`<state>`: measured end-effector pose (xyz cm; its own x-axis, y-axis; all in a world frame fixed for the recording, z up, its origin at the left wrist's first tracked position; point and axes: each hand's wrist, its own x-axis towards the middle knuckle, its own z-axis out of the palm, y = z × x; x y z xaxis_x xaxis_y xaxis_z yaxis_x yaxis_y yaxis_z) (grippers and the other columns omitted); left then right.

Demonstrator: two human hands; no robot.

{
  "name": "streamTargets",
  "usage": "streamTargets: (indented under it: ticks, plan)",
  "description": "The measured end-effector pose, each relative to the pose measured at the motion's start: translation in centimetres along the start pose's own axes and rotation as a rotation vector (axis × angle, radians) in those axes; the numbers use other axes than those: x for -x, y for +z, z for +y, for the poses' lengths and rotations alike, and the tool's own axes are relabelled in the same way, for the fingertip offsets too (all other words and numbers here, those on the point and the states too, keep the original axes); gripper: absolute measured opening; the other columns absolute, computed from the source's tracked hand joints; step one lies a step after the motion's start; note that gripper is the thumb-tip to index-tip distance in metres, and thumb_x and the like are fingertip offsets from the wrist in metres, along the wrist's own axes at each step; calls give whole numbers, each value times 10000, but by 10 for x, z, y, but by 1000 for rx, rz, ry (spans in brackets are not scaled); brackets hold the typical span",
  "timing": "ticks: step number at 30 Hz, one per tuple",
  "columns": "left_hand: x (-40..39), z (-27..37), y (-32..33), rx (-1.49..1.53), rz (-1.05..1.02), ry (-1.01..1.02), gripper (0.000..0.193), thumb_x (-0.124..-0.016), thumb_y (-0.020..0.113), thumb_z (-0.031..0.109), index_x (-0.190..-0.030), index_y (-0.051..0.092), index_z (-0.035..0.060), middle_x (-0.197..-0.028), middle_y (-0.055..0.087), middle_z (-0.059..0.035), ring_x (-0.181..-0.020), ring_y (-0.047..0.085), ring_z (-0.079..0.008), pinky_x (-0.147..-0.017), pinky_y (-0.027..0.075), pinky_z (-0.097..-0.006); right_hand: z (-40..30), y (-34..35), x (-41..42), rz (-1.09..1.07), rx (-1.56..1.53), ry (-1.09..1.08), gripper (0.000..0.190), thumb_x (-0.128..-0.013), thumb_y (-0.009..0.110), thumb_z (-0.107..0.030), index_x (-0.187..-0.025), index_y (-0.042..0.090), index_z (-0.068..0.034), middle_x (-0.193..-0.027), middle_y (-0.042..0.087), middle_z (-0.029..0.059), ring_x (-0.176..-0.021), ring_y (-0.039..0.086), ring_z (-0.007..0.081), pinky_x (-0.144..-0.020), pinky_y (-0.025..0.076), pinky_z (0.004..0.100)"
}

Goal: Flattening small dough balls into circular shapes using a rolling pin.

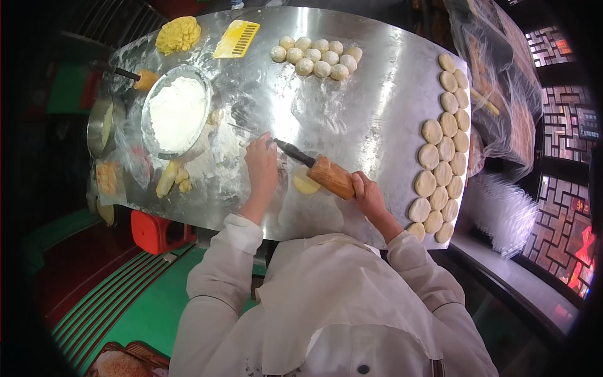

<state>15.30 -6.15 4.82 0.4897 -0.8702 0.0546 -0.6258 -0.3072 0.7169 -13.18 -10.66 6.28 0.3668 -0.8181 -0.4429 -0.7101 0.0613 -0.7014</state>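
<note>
My right hand [369, 193] grips the near end of a wooden rolling pin [331, 177] with a dark handle. My left hand [262, 158] is by the tip of that dark handle, its fingertips close to it; whether they grip it I cannot tell. Under the pin a flat yellow dough disc [306, 181] lies on the metal table [245, 103]. Beyond my hands, several floured dough balls [322, 69] sit in rows. Flattened dough rounds [425, 184] line the table's right side. A metal bowl of white flour [177, 115] stands to the left.
A yellow dough lump [178, 35] and a yellow scraper [236, 39] lie at the far left. Near the left edge are dough pieces [167, 179], a metal bowl [100, 126] and another wooden roller [146, 79]. A red plastic stool [150, 232] stands below; plastic-covered goods [509, 89] are at right.
</note>
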Motion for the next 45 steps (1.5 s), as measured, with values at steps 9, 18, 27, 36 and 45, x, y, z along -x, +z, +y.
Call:
streamTargets:
  ticks: [9,18,27,36,45]
  plan:
    - [54,28,30,-73,-325,48,379,-742,794,154,-992,518,83,-1046,542,-104,-980,526,-316,-842,420,-434,79,-16,39,206,-78,132,472,-1030,354,-463,-1251,482,-66,-982,664,264,-968,623,460,-819,466,503]
    - [79,48,-6,96,-460,300,411,-788,757,153,-1137,558,65,-1202,560,-131,-1135,527,-351,-1010,371,-463,31,-27,50,98,166,30,415,-1006,449,-447,-1259,480,-120,-888,699,217,-829,669,423,-738,511,501]
    - [3,22,0,-479,-244,312,629,-938,610,339,-1496,402,135,-1590,297,-146,-1482,214,-357,-1172,73,-633,12,16,-30,-41,425,-214,423,-1011,389,-499,-1028,560,-112,-762,683,168,-730,656,396,-676,512,497]
    - [14,7,7,-561,-338,325,629,-920,617,369,-1469,440,118,-1571,322,-163,-1471,235,-375,-1151,121,-657,3,25,-6,-61,340,-66,452,-1017,380,-463,-997,647,-99,-804,672,208,-776,650,412,-734,518,490]
    - [26,14,36,62,-308,131,525,-882,684,218,-1346,508,47,-1225,555,-163,-1142,507,-357,-971,406,-468,52,-14,-2,71,-233,153,544,-1027,395,-489,-1066,631,-1,-845,660,242,-813,641,414,-782,507,488]
